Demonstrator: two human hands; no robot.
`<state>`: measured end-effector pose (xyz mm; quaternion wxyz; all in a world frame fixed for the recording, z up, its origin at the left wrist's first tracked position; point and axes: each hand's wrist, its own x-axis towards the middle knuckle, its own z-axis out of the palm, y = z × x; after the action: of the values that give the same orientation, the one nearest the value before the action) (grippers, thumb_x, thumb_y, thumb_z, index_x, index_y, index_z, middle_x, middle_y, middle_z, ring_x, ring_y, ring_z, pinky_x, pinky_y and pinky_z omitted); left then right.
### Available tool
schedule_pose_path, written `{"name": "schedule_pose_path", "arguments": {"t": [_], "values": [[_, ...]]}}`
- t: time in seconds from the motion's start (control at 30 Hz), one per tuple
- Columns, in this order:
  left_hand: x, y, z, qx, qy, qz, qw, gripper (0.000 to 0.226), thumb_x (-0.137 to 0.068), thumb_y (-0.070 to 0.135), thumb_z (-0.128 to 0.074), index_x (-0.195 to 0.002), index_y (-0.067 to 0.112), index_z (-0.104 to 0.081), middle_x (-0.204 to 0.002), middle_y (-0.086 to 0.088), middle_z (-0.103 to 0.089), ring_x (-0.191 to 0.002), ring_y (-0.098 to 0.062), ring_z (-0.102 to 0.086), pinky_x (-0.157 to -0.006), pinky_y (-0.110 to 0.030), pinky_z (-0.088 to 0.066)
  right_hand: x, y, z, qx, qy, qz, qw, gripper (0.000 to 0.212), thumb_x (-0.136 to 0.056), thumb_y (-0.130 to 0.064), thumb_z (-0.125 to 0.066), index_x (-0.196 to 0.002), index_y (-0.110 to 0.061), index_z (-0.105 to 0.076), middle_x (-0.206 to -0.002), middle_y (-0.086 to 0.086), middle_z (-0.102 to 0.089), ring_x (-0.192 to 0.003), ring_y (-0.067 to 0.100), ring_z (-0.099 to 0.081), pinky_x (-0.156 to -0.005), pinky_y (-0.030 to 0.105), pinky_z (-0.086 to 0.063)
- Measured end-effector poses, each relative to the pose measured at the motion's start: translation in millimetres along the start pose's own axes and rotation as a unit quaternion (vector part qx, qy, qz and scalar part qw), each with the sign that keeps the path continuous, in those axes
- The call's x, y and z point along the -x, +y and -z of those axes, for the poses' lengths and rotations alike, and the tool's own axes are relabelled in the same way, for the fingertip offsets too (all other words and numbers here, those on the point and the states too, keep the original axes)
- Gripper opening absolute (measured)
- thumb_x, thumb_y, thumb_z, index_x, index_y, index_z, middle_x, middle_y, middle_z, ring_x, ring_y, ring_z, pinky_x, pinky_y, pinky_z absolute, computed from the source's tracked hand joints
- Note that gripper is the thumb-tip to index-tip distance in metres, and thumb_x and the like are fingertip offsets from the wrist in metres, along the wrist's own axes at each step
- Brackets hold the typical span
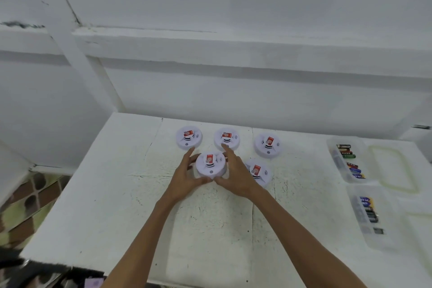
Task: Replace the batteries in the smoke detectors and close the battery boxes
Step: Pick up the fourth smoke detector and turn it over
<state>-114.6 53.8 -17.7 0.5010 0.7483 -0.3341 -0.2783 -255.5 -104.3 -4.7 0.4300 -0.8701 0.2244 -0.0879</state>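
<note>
Several round white smoke detectors with red stickers lie on the white table (pixel 117 194). My left hand (pixel 187 177) and my right hand (pixel 236 175) hold the front middle detector (pixel 210 166) between them, fingers curved round its sides and thumbs at its near edge. Three detectors lie in a row behind it: a left one (pixel 189 137), a middle one (pixel 227 138) and a right one (pixel 267 145). Another detector (pixel 259 172) lies just right of my right hand, partly hidden by it.
At the table's right side, a clear tray (pixel 336 161) holds several batteries and a second clear tray (pixel 378 238) nearer me holds more. A clear lid (pixel 395 170) lies beside them. A white wall rises behind the table.
</note>
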Motion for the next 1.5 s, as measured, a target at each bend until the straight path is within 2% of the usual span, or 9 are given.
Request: {"name": "schedule_pose_path", "arguments": {"t": [0.1, 0.23, 0.4, 0.57, 0.7, 0.87, 1.07, 1.27, 1.5], "values": [[-4, 14, -3, 0.033, -0.002, -0.005, 0.999, 0.094, -0.082, 0.043, -0.084, -0.157, 0.040, -0.028, -0.139, 0.015, -0.057, -0.123, -0.001, -0.059, -0.098, -0.020, -0.048, 5, -7, 16, -0.050, 0.053, -0.024, 0.997, 0.089, -0.080, -0.056, -0.069, -0.152, -0.033, -0.023, -0.146, -0.007, -0.045, -0.127, 0.012, -0.047, -0.101, 0.035, -0.047], [-12, 40, -22, 0.067, -0.018, 0.029, 0.997, 0.052, -0.095, 0.064, -0.054, -0.135, 0.029, -0.058, -0.123, -0.004, -0.071, -0.100, -0.017, -0.073, -0.087, -0.031, -0.060, 10, -9, 35, -0.052, 0.136, -0.024, 0.989, 0.052, -0.090, -0.060, -0.059, -0.133, -0.031, -0.050, -0.118, -0.012, -0.058, -0.102, 0.006, -0.055, -0.082, 0.026, -0.049], [-14, 72, -51, 0.057, -0.060, 0.070, 0.994, 0.083, -0.100, 0.068, -0.020, -0.096, 0.007, -0.076, -0.077, -0.012, -0.077, -0.072, -0.023, -0.073, -0.073, -0.034, -0.061, 18, -9, 51, -0.070, 0.231, -0.069, 0.968, 0.025, -0.097, -0.046, -0.056, -0.098, -0.022, -0.062, -0.086, -0.007, -0.063, -0.073, 0.002, -0.057, -0.064, 0.015, -0.040], [-21, 89, -96, 0.169, -0.067, 0.057, 0.982, 0.060, -0.105, 0.060, -0.028, -0.133, 0.022, -0.064, -0.113, -0.004, -0.077, -0.101, -0.020, -0.075, -0.083, -0.039, -0.063, 40, -1, 75, -0.154, 0.261, -0.144, 0.942, 0.027, -0.100, -0.044, -0.053, -0.104, -0.019, -0.063, -0.087, -0.010, -0.067, -0.070, -0.003, -0.061, -0.058, 0.008, -0.044], [-26, 107, -138, 0.363, -0.134, 0.092, 0.917, 0.053, -0.110, 0.045, -0.029, -0.134, 0.013, -0.063, -0.128, -0.016, -0.071, -0.114, -0.032, -0.069, -0.097, -0.047, -0.055, 64, 11, 94, -0.188, 0.294, -0.181, 0.920, 0.030, -0.100, -0.044, -0.053, -0.116, -0.020, -0.057, -0.089, 0.004, -0.072, -0.061, 0.013, -0.069, -0.051, 0.020, -0.052], [-25, 118, -195, 0.466, -0.155, 0.150, 0.858, 0.053, -0.110, 0.042, -0.029, -0.131, 0.006, -0.062, -0.122, -0.021, -0.070, -0.103, -0.036, -0.066, -0.082, -0.045, -0.053, 98, 32, 118, -0.153, 0.340, -0.229, 0.899, 0.029, -0.103, -0.039, -0.049, -0.113, -0.013, -0.058, -0.081, 0.010, -0.073, -0.049, 0.015, -0.068, -0.047, 0.017, -0.051], [-11, 120, -250, 0.457, -0.209, 0.192, 0.843, 0.057, -0.105, 0.046, -0.035, -0.137, 0.005, -0.058, -0.134, -0.021, -0.065, -0.118, -0.035, -0.063, -0.095, -0.046, -0.051, 128, 64, 126, -0.284, 0.382, -0.338, 0.812, 0.029, -0.100, -0.033, -0.051, -0.116, -0.010, -0.052, -0.113, 0.011, -0.060, -0.090, 0.029, -0.071, -0.064, 0.035, -0.063], [-11, 93, -262, 0.455, -0.251, 0.290, 0.803, 0.070, -0.103, 0.055, -0.038, -0.149, 0.002, -0.046, -0.145, -0.026, -0.056, -0.137, -0.042, -0.052, -0.108, -0.053, -0.048, 161, 91, 122, -0.093, 0.297, -0.364, 0.878, 0.028, -0.094, -0.047, -0.054, -0.095, -0.019, -0.052, -0.079, 0.005, -0.073, -0.070, 0.022, -0.070, -0.073, 0.045, -0.060], [-14, 78, -244, 0.506, -0.342, 0.232, 0.757, 0.088, -0.087, 0.036, -0.078, -0.158, 0.006, -0.033, -0.158, -0.029, -0.038, -0.147, -0.048, -0.034, -0.120, -0.065, -0.026, 181, 95, 99, -0.119, 0.342, -0.298, 0.883, 0.032, -0.094, -0.044, -0.063, -0.114, -0.022, -0.053, -0.087, -0.002, -0.070, -0.075, 0.012, -0.069, -0.065, 0.022, -0.050]]}}
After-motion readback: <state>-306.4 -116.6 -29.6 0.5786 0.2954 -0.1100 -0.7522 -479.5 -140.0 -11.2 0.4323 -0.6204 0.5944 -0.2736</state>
